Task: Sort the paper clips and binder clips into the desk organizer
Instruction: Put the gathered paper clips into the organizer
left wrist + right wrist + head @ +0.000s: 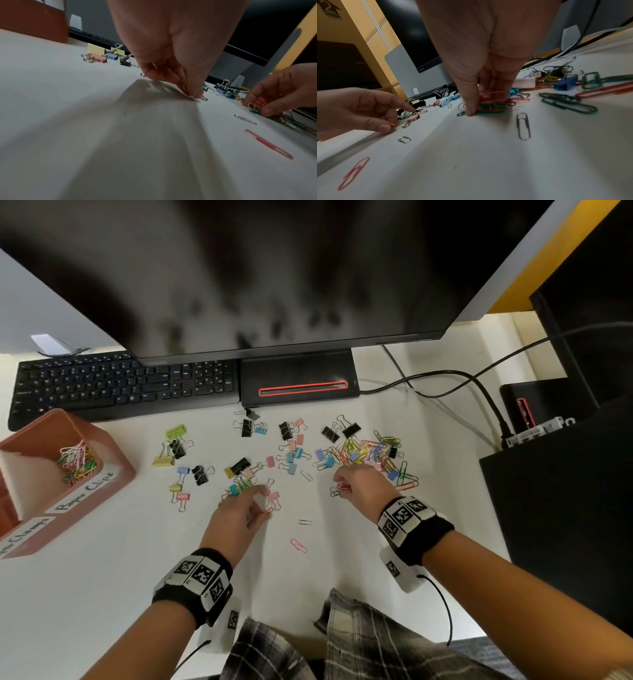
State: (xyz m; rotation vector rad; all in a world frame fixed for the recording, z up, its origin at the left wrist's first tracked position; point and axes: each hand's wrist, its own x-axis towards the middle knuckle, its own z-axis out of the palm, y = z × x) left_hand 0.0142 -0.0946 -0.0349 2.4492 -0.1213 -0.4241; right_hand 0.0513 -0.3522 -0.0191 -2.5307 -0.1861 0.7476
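Note:
A reddish desk organizer (113,470) stands at the left; its "Paper Clips" compartment holds coloured paper clips (77,462). Binder clips (239,467) lie scattered mid-desk, and a mixed pile of paper clips (363,451) lies to the right. My left hand (265,510) pinches a small orange paper clip (392,125) against the desk beside a pink binder clip (274,497). My right hand (340,486) grips a bunch of paper clips (493,100), red and teal among them, at the pile's near edge. Its thumb (469,108) presses down on the bunch.
A silver paper clip (305,522) and a pink paper clip (298,545) lie loose between my hands. A black keyboard (120,385), the monitor base (298,378) and cables (445,385) line the back. A black box (565,501) stands at the right.

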